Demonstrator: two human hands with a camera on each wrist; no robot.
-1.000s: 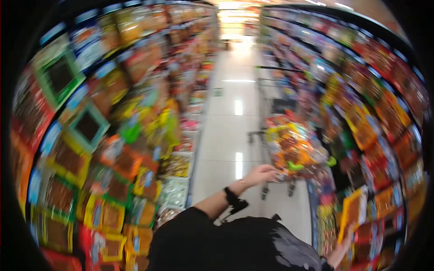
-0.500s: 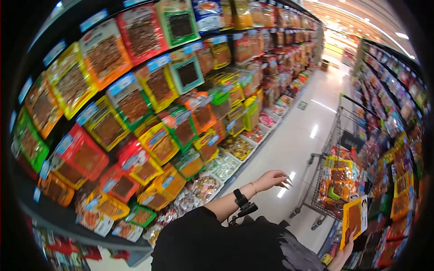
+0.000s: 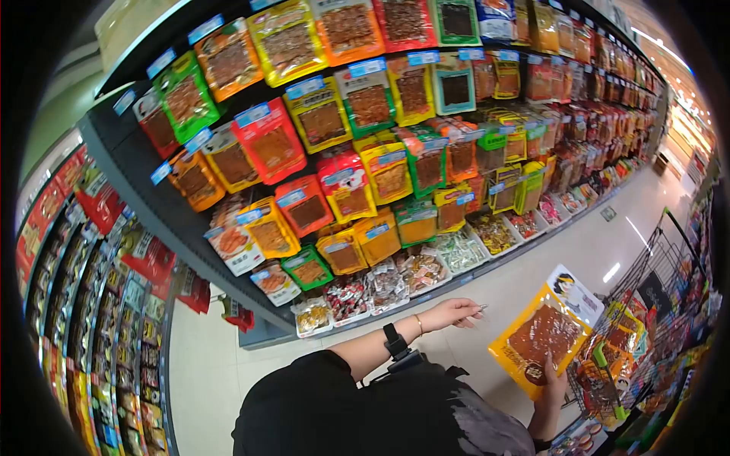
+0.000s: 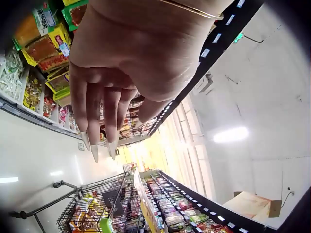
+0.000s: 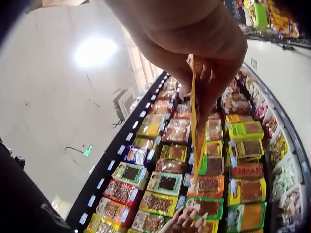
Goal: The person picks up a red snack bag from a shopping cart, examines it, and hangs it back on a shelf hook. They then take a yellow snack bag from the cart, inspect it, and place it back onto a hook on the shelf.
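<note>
In the head view, my right hand [image 3: 550, 389] grips a yellow snack bag [image 3: 541, 330] by its lower edge, thumb on the front. A clear window on the bag shows a flat reddish-brown sheet of food, and a white panel with a cartoon figure tops it. From the right wrist the bag [image 5: 196, 126] appears edge-on between thumb and fingers. My left hand [image 3: 450, 313] hovers over the aisle floor, left of the bag, holding nothing. Its long-nailed fingers hang loose in the left wrist view [image 4: 104, 107].
A tall shelf [image 3: 266, 330] hung with colourful snack packs fills the front. White bins [image 3: 464, 254] of small wrapped items line its foot. Close on the right stands a wire shopping cart [image 3: 661, 262] with snack bags inside. Another product rack [image 3: 99, 319] is at far left.
The head view has swung left, from down the aisle to the shelf and its end. My right hand has brought the yellow bag inward and its front now shows. The left hand stays empty.
</note>
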